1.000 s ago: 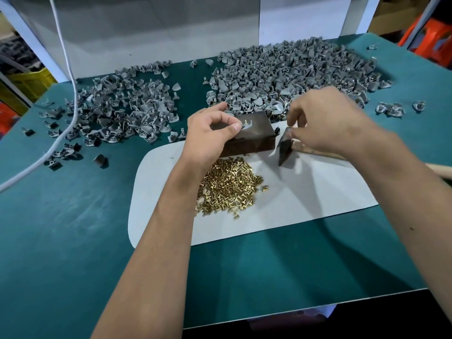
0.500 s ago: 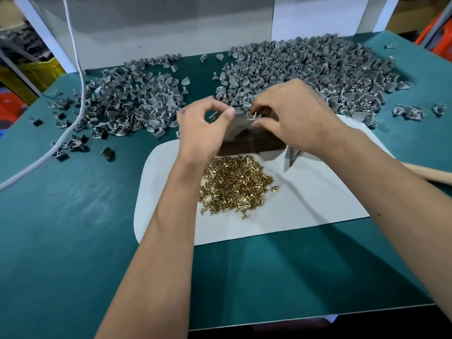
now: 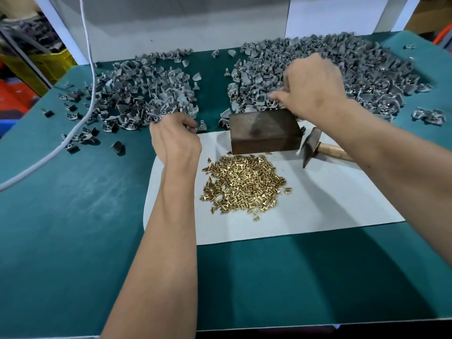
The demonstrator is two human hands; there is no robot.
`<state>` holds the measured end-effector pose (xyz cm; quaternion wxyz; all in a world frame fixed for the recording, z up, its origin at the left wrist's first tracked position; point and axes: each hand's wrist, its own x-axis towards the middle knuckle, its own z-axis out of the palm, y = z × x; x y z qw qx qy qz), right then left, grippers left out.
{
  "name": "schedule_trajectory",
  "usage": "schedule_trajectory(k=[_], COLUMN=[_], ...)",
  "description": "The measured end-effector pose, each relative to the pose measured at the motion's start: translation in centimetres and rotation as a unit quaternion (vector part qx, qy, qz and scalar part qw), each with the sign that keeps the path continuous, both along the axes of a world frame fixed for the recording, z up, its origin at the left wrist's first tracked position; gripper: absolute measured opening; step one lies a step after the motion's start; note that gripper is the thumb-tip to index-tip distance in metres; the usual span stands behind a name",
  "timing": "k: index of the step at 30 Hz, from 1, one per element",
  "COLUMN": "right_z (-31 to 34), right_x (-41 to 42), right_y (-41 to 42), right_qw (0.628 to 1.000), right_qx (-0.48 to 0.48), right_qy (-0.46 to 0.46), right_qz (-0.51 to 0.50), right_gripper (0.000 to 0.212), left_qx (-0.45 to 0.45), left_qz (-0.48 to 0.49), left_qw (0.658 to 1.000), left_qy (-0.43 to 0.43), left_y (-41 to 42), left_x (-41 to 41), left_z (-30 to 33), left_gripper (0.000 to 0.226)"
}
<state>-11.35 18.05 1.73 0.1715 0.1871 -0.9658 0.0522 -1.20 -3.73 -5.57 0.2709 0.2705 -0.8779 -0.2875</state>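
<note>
Grey parts, 2 heaps, lie at the back of the green bench mat [image 3: 61, 216], which is the biggest item in view. White sheet [image 3: 330, 204] lies on the mat, centre-right.

R heap [image 3: 367, 67] is the larger and is packed dense behind the sheet. L heap [image 3: 137, 94] is smaller and looser, w/ strays toward the mat's left edge. A bare strip of mat separates the two.

White cable [image 3: 90, 69] hangs down from the top and crosses the L heap's left side.

Dark metal block [image 3: 264, 130] sits on the sheet's far edge, just in front of the R heap. Hammer [image 3: 315, 148] lies beside the block on its right, head on the sheet, wooden handle running under the R forearm.

Brass rivets [image 3: 244, 184] are piled on the sheet, just in front of the block.

L hand [image 3: 175, 143] is at the near edge of the L heap. Fingers are curled in, tips among the parts. Can't tell if it holds anything, palm side is hidden.

R hand [image 3: 310, 84] is over the front of the R heap, behind the block. Thumb points left, fingers are bent down into the parts. It's blurred, so can't tell the grip.
</note>
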Motion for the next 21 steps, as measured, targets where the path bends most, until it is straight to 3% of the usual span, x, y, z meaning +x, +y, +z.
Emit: schedule_trajectory(k=[4,7,11,15,21], right_z=[0.2,0.9,0.9,-0.6,-1.3], right_x=[-0.1,2.5,7.0,8.5,8.7], right_y=[-0.8,-2.9,-6.0,-7.9,-8.0], right_qw=[1.000,0.984,0.916,0.894,0.886], right_qx=[-0.012,0.007,0.105,0.189,0.189], right_qy=[0.014,-0.043,-0.128,-0.156,-0.226], right_qz=[0.006,0.171,0.365,0.374,0.358], right_gripper=[0.040,0.027,0.021,0.027,0.017], left_qx=[0.020,0.045,0.094,0.149,0.272], left_qz=[0.017,0.032,0.032,0.066,0.087], left_qw=[1.000,0.996,0.981,0.970,0.940], left_qy=[0.018,0.068,0.169,0.180,0.186], left_y=[-0.1,0.0,-0.1,-0.4,-0.6], left_x=[-0.2,-0.3,0.1,0.3,-0.1], left_z=[0.1,0.5,1.3,1.5,1.3], left_gripper=[0.044,0.042,0.034,0.027,0.014])
